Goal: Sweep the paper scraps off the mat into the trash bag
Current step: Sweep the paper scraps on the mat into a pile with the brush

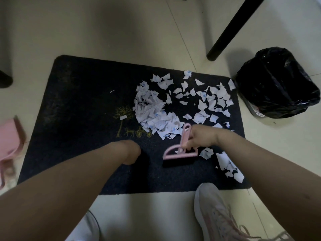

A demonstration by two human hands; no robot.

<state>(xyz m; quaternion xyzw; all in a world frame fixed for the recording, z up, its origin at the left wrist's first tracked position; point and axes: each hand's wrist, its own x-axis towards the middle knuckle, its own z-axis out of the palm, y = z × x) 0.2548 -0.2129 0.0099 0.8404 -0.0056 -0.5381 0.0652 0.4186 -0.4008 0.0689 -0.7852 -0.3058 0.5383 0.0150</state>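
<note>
A dark mat [83,105] lies on the tiled floor. White paper scraps [152,110] are heaped at its middle and scattered over its right half, and a few more scraps [229,166] lie near the front right corner. My right hand [201,136] grips the handle of a small pink brush [180,154], whose black bristles rest on the mat just in front of the heap. My left hand [130,152] presses on the mat with its fingers curled under, holding nothing that I can see. A black trash bag [278,82] in a bin stands off the mat's right edge.
A pink dustpan [8,145] lies on the floor at the mat's left. A black furniture leg [225,32] stands behind the mat to the right, another at the far left [5,79]. My shoe [213,214] rests at the mat's front edge.
</note>
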